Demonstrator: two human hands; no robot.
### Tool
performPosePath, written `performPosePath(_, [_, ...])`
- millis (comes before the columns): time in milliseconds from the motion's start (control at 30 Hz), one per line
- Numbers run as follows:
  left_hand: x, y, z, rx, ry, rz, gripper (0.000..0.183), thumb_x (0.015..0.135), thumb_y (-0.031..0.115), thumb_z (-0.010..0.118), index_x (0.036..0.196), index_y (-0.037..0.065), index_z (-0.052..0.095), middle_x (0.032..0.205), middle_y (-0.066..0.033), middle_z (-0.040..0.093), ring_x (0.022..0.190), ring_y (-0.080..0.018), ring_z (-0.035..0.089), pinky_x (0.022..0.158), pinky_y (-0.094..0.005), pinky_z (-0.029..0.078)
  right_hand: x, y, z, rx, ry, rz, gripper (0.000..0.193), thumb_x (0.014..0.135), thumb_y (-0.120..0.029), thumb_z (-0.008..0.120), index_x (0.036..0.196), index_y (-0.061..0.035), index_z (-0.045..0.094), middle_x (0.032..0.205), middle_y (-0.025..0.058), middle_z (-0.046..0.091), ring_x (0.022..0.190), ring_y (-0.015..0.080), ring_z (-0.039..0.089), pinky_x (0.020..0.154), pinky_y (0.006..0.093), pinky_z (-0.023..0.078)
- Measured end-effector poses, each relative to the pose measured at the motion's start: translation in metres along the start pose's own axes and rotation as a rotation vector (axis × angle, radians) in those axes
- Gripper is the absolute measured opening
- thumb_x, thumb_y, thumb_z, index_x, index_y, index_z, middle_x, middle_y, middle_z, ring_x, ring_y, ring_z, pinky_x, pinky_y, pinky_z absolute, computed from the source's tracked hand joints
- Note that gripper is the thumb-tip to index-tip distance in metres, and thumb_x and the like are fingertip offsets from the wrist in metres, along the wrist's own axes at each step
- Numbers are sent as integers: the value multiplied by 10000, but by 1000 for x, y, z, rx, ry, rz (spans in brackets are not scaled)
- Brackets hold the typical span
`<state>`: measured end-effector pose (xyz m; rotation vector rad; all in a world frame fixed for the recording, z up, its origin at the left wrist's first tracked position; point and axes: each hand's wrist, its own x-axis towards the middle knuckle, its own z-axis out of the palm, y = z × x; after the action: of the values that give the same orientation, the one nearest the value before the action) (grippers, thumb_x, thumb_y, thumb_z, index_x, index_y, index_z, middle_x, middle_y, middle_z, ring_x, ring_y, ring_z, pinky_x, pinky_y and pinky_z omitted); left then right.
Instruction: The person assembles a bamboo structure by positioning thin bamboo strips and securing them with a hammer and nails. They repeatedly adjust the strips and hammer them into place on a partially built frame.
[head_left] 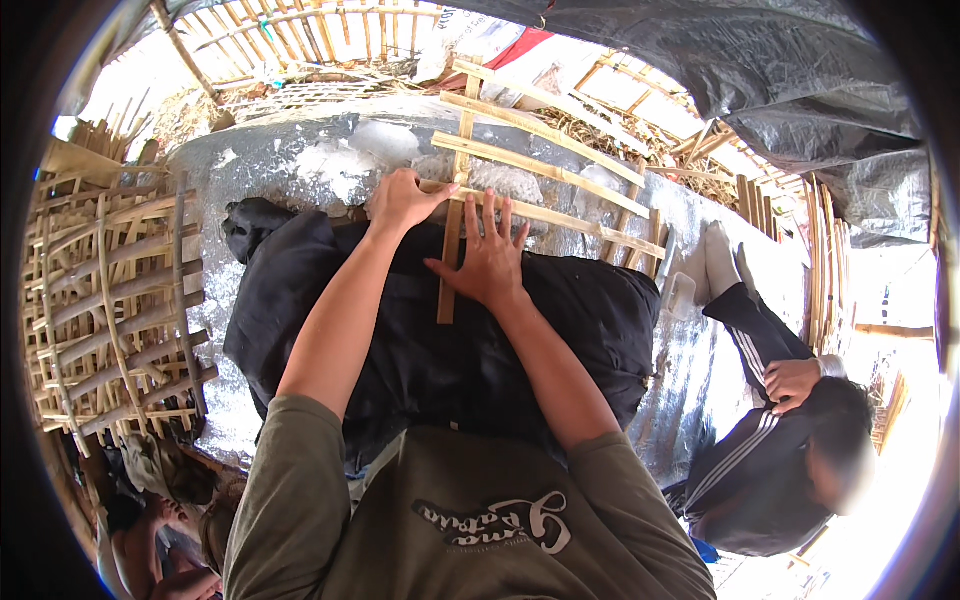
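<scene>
A small lattice of bamboo slats (pixel 570 222) lies ahead of me, several long slats crossing shorter ones. My left hand (pixel 402 203) is closed on the left end of the nearest long slat, thumb along it. Spread fingers of my right hand (pixel 487 258) rest against the same slat. The right thumb reaches onto the short crosspiece (pixel 446 300), which points toward me. Under both forearms spreads black cloth (pixel 590 310), bulky and creased, and the crosspiece's near end lies over it. Curled fingertips of my left hand are hidden.
A worn silvery sheet (pixel 262 160) covers the surface beneath. At left stands a larger bamboo lattice (pixel 110 290). A person in a striped dark jacket (pixel 745 480) sits at right; another person (pixel 150 545) is at lower left. Dark plastic sheeting (pixel 770 80) hangs at upper right.
</scene>
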<state>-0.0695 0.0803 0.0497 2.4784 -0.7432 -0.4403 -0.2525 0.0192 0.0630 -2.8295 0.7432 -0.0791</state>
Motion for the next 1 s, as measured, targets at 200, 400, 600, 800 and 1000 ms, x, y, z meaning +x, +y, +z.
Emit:
performPosePath(200, [-4,8,-5,21,-45,-38,723,703,703,774,885,6,720,941,-210,733,943,-387,711,816,-504,551,0,0,0,24,-6,3,1163,735,-743,693,1575,-52,281,1645,235,162,1518,484,101,1115,762,173])
performPosePath(400, [-2,10,-1,63,-69,-35,716,727,678,767,965,5,721,1030,-220,727,1003,-387,703,839,-493,557,2,5,-3,28,-22,13,1120,761,-752,669,1583,-97,280,1649,221,185,1518,463,149,1123,748,184])
performPosePath(600, [7,4,11,36,-67,18,699,741,680,756,901,1,709,979,-234,725,994,-395,694,838,-475,538,-1,27,-37,202,88,69,970,872,-642,644,1575,-78,284,1610,305,205,1496,486,205,1089,737,278])
performPosePath(800, [4,1,5,-16,-86,-39,706,746,671,766,862,-22,694,924,-244,713,929,-402,689,839,-475,527,-51,133,-144,503,264,11,431,1009,-335,614,1273,3,646,1378,183,613,1181,327,658,1045,405,484])
performPosePath(1000, [9,1,11,-1,-88,-32,710,749,665,767,881,-29,702,967,-258,709,961,-393,685,854,-484,521,-128,338,-121,179,414,811,249,918,-245,704,1117,-100,743,1090,126,742,1042,296,701,900,419,533])
